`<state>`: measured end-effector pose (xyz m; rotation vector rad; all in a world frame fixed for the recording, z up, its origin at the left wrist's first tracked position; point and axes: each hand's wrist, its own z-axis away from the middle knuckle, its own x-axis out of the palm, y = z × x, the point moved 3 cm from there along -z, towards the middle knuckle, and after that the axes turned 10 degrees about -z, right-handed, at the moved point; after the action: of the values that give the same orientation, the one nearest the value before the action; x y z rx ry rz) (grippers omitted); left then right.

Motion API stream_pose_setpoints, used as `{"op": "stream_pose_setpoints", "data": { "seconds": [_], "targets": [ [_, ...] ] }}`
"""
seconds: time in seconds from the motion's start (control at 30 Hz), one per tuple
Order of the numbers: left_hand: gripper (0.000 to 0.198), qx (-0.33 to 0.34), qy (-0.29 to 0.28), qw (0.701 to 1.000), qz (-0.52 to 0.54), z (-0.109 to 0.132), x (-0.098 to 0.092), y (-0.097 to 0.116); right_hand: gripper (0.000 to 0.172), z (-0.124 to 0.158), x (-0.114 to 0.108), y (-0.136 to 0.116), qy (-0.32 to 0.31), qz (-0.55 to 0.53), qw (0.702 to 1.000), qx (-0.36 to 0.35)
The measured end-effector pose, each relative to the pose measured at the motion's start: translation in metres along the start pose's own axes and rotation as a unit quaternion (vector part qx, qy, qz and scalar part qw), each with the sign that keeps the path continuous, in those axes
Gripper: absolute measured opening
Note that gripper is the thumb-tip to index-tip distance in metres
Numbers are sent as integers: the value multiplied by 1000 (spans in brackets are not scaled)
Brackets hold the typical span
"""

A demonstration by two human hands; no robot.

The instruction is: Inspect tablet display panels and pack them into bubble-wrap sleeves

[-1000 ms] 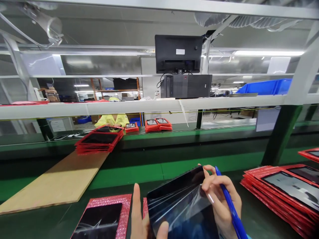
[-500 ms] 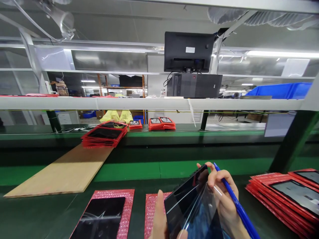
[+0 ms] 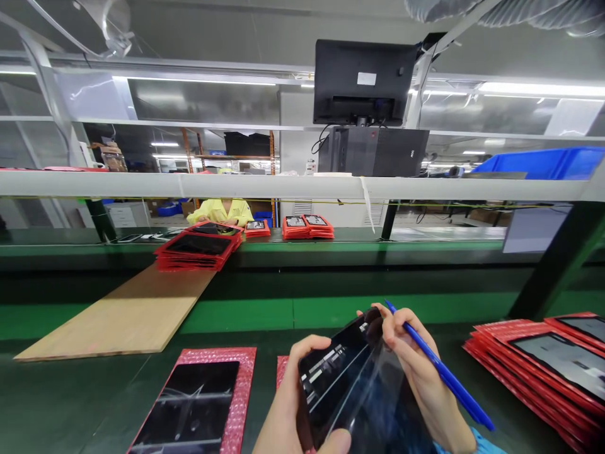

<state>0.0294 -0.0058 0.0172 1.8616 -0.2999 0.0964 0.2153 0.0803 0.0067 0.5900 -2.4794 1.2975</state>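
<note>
My left hand [image 3: 295, 403] grips a black glossy tablet screen [image 3: 338, 359] by its left side, thumb across its front. The panel is held tilted above the bench, its lower part cut off by the frame. At its upper right corner, my right hand [image 3: 416, 366] pinches a clear film [image 3: 378, 378] that shows creased streaks over the glass. A blue pen-shaped stick [image 3: 447, 372] is also held in my right hand, thin tip pointing up and left. Another black screen [image 3: 196, 397] lies on pink bubble wrap [image 3: 243, 391] to the left.
Stacked red bubble pouches with panels [image 3: 534, 359] stand at the right. A wooden board [image 3: 123, 315] at the left bears another red pile [image 3: 198, 249] at its far end. Across the bench sits a person in yellow [image 3: 222, 210]. A white shelf rail [image 3: 265, 186] crosses in front.
The panel has moved slightly left and tilted, with pale reflections now on it. My left fingers have closed round its left edge. My right hand has shifted left with the stick; the view has tipped down slightly.
</note>
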Motion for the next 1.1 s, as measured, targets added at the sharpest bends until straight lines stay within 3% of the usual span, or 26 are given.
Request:
{"op": "stream_pose_setpoints", "data": {
  "seconds": [0.1, 0.27, 0.4, 0.57, 0.73, 1.1],
  "targets": [
    [61, -52, -27, 994, 95, -6, -2, 1, 19, 1, 0, -2, 4, -4, 999, 34],
    [44, -114, -2, 981, 155, -16, -10, -12, 22, 2, -2, -2, 23, -30, 998, 58],
    [31, -97, 50, 982, 154, -21, -17, -19, 25, 2, -7, 4, 66, -64, 992, 87],
    [35, -127, 20, 968, 217, -26, -19, -25, 30, 1, -14, 8, 160, -134, 971, 116],
    [34, -138, 38, 965, 221, -31, -22, -29, 33, -2, -17, 8, 225, -169, 953, 116],
    [31, -130, 52, 956, 259, -43, -22, -36, 34, -14, -25, 22, 238, -173, 940, 173]
  ]
}}
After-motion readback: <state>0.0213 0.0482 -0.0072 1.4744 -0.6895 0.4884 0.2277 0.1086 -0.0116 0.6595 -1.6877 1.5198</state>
